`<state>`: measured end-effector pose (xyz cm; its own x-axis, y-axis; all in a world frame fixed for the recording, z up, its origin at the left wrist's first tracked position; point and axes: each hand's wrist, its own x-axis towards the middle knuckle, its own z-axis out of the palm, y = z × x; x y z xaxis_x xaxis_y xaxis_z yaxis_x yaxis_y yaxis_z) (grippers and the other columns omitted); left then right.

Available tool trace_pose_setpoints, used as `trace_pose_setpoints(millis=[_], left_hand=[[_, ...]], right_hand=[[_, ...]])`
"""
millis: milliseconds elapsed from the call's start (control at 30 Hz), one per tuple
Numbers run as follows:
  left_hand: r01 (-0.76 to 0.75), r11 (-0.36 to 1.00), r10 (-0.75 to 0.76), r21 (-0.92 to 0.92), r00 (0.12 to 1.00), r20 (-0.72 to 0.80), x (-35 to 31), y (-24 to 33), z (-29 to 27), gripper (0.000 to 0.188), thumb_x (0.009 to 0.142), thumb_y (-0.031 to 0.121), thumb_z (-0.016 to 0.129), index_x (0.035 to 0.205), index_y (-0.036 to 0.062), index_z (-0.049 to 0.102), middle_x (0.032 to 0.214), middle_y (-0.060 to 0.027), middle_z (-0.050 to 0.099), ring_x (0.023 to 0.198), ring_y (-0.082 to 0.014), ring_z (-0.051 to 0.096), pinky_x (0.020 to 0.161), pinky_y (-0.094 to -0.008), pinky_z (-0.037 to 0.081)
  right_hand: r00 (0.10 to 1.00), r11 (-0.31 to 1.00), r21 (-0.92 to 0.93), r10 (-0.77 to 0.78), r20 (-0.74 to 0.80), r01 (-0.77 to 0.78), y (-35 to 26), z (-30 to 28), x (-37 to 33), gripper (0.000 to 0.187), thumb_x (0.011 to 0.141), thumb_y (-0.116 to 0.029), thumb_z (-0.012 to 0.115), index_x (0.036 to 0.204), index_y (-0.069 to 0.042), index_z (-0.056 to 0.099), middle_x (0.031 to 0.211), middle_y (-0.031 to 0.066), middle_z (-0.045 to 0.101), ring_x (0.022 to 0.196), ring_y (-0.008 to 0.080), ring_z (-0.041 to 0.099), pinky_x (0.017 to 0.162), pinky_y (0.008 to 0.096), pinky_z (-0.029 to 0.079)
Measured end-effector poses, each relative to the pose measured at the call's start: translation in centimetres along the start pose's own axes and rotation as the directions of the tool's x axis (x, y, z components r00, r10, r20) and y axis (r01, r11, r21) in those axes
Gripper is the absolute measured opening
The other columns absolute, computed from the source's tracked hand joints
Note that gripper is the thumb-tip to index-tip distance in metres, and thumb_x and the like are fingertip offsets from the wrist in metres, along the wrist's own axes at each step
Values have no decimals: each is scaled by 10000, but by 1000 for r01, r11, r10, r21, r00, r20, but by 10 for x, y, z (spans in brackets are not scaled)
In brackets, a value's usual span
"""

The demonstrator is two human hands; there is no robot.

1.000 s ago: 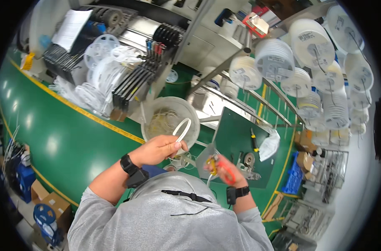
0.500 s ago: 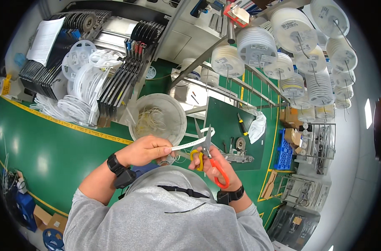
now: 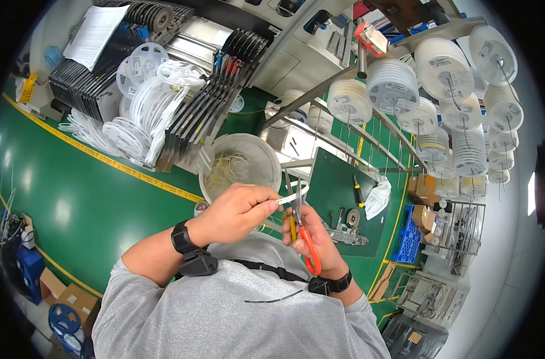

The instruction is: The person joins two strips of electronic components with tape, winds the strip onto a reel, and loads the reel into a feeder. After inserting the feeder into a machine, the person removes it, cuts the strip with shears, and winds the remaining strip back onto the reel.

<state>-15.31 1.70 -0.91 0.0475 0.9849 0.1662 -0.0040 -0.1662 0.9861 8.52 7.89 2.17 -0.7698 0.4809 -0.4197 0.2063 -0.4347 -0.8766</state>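
Brought the left hand closer to the scissors than half a second earlier, leaving a shorter length of white strip between. Pinched the strip in the left fingers, just beside the blades, with its free end curling beyond. Gripped the scissors by their red and yellow handles in the right hand, with blades slightly parted. Could not tell the strip's exact seating against the blades. Judged a nicked left fingertip the likeliest mishap, from pinching so near; judged slipping possible too, from the curl and lack of support. Noted just beyond a round bin with pale tangled scraps. Noted farther right a dark green worktop bearing a yellow-and-black tool, then, farther still, white reels.
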Motion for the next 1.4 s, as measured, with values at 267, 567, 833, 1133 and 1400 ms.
trace_pose_setpoints(millis=[267,567,833,1133,1400], left_hand=[[47,998,-44,43,995,-88,5,4,6,191,961,158,565,966,-10,656,778,-152,643,715,-319,622,648,-400,477],[16,993,-9,119,998,-61,18,6,14,177,950,138,563,934,-13,653,756,-140,637,695,-306,622,640,-391,469],[19,989,-11,150,999,-53,20,5,20,181,949,138,561,928,-18,650,788,-145,665,734,-321,648,662,-397,487],[58,988,-48,147,996,-69,16,12,22,214,930,165,569,901,-25,666,805,-202,663,773,-393,649,673,-449,500],[52,980,-33,191,994,-102,10,11,24,228,925,166,576,881,-41,659,825,-205,672,781,-396,651,679,-456,505]], right_hand=[[999,998,-56,-21,-44,18,5,-2,-2,761,843,-421,787,1394,-78,390,1124,42,498,935,145,495,842,278,433],[997,1000,16,5,-82,-4,5,0,-8,685,845,-262,790,1373,-73,397,1085,31,505,921,113,475,820,254,420],[994,998,-56,-43,-105,38,4,2,-11,656,863,-300,781,1351,-75,405,1070,22,495,932,107,461,839,253,402],[993,996,-83,-25,-112,16,6,4,-12,641,863,-314,780,1325,-66,411,1054,19,497,955,117,468,884,270,394],[994,995,-95,-26,-103,16,6,7,-13,617,869,-323,772,1302,-64,418,1041,19,499,949,114,470,876,268,398]])
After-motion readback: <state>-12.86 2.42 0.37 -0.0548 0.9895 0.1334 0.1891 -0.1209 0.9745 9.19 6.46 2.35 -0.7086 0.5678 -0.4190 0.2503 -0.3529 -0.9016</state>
